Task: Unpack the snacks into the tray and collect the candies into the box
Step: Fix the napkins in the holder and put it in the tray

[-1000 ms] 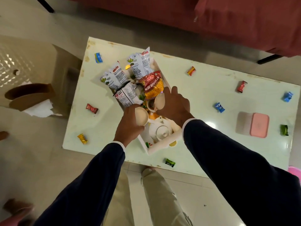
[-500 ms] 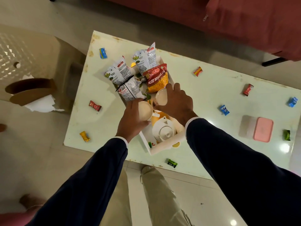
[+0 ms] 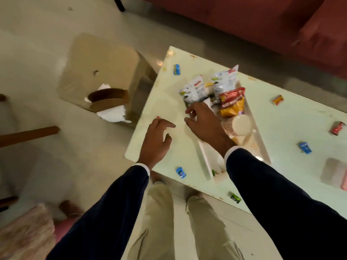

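A white tray point(image 3: 206, 166) lies on the pale green table point(image 3: 169, 102). It holds two white snack packets point(image 3: 193, 90), a red and yellow packet point(image 3: 232, 102) and a cream cup point(image 3: 241, 124). My right hand point(image 3: 204, 122) hovers over the tray's left side by the white packets, fingers spread, holding nothing. My left hand point(image 3: 155, 139) is open over the table's left edge. Wrapped candies lie scattered: blue candy point(image 3: 176, 69), blue candy point(image 3: 180, 172), green candy point(image 3: 235, 197), orange candy point(image 3: 277, 100), red candy point(image 3: 338, 128). The pink box point(image 3: 336, 175) sits at the right edge, blurred.
A beige plastic stool point(image 3: 101, 68) with brown cardboard point(image 3: 109, 98) and white paper stands left of the table. A red sofa point(image 3: 262, 25) runs behind. Wooden pieces point(image 3: 28, 134) and a pink fluffy thing point(image 3: 24, 237) are on the floor at left.
Both hands have let go of the cups and moved left, now open. The view has swung left and the picture is blurred; my right arm now covers the teapot.
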A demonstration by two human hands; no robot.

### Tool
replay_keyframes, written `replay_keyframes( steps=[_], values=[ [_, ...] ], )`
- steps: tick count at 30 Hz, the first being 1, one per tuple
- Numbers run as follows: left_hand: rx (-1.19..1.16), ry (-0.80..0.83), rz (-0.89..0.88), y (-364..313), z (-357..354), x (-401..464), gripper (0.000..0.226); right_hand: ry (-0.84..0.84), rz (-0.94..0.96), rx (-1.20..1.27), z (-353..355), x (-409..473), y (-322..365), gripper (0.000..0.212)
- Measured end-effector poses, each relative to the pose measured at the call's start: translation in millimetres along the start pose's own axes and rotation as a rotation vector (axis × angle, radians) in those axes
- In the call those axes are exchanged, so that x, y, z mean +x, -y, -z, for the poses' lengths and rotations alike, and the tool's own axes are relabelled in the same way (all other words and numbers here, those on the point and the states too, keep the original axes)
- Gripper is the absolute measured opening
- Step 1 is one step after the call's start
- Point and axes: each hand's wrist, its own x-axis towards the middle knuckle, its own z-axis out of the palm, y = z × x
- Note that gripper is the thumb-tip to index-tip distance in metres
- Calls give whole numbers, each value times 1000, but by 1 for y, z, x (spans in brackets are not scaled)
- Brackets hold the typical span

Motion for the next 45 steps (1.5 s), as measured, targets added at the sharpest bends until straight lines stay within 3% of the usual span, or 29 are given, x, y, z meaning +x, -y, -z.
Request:
replay_keyframes(
  steps=[7,12,16,19,22,29,33,39,45],
  values=[
    [30,-273,159,75,98,-6,41,140,53,53,-85,52,88,20],
    [157,-448,295,128,151,21,69,213,-1,-31,-134,93,121,21],
    [227,-268,335,158,176,62,81,230,-188,54,-164,110,127,26],
    [303,-114,272,173,181,83,67,188,-348,131,-187,118,132,60],
    [294,-99,227,182,185,95,53,73,-504,250,-210,122,142,87],
    [144,-128,188,196,193,101,50,-55,-673,468,-253,139,164,101],
    [28,-183,226,199,195,100,50,-119,-688,513,-260,147,166,92],
    [-120,-445,267,200,206,71,46,-157,-659,609,-260,144,161,78],
    [-113,-429,308,209,202,39,47,-147,-659,664,-248,138,152,66]
  ],
)
